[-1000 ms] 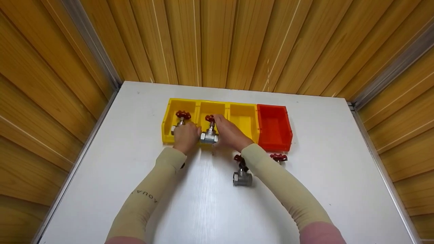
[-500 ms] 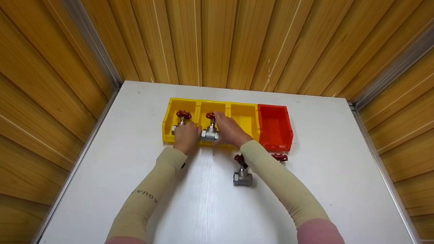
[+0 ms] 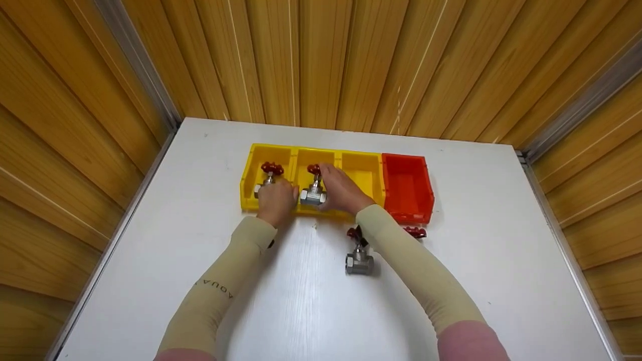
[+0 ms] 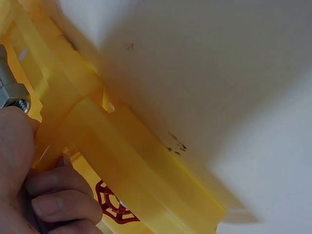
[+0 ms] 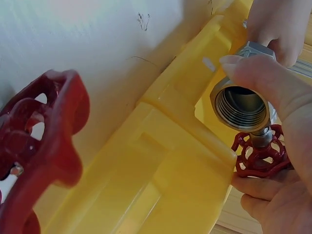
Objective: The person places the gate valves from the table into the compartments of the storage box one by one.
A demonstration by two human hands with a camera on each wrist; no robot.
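In the head view my right hand (image 3: 343, 190) holds a gate valve (image 3: 313, 195) with a steel body and red handwheel at the second yellow bin (image 3: 326, 156). The right wrist view shows the thumb on the steel body and fingers by the handwheel (image 5: 261, 158). My left hand (image 3: 277, 201) grips the front of the yellow bin wall (image 4: 73, 117), thumb on one side and curled fingers on the other. Another valve (image 3: 271, 173) stands in the leftmost yellow bin, partly hidden behind that hand. Whether the held valve touches the bin's floor, I cannot tell.
A third yellow bin (image 3: 361, 160) and a red bin (image 3: 407, 185) continue the row rightward. On the white table (image 3: 301, 301) a valve (image 3: 359, 260) stands near my right forearm; another red handwheel (image 3: 415, 232) shows partly behind that sleeve.
My right hand and its valve have moved slightly away from me and a little right, further over the second bin. The left hand has kept its grip in place.
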